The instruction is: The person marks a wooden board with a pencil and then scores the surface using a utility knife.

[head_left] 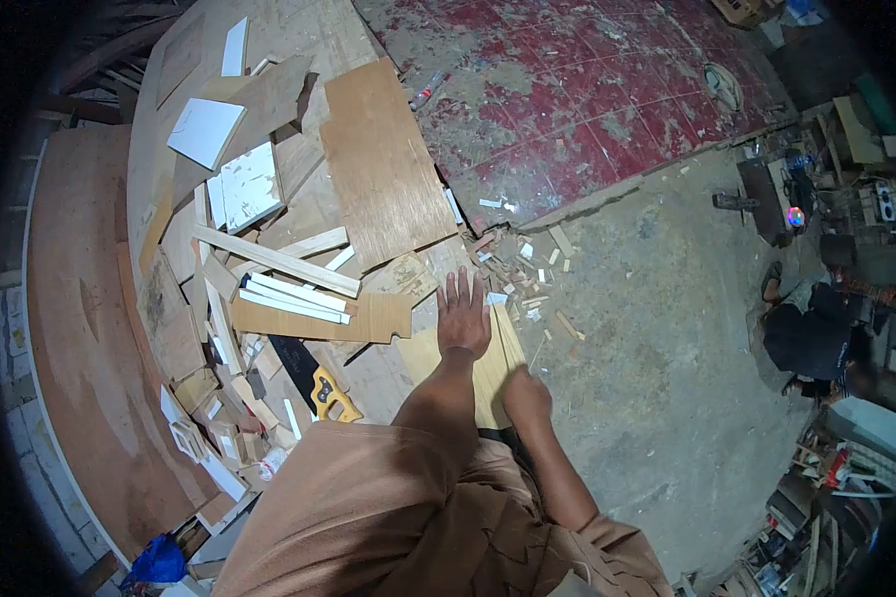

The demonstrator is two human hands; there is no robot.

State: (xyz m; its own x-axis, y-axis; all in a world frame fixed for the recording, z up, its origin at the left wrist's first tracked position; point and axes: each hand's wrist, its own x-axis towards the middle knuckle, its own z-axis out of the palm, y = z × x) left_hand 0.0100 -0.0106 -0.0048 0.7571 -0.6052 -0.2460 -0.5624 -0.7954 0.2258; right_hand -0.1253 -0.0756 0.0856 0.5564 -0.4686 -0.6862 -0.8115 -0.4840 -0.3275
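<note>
My left hand (463, 316) lies flat on a pale plywood board (490, 386), its fingers stretched out toward the far end. Close to my body, my right hand (526, 396) is closed at the board's right edge; what its fingers hold is hidden. A narrow wood strip (508, 333) runs along that edge, from beyond my left fingers to my right hand. To the left of my left arm rests a handsaw (327, 392) with a yellow handle and dark blade, touched by neither hand.
Plywood sheets (383, 164), white-faced offcuts (207, 131) and wood strips (279, 261) cover the left side. Small scraps (538, 279) litter the concrete floor (657, 348) on the right. Red tiles (567, 90) lie beyond. A person in dark clothes (811, 333) is at the far right.
</note>
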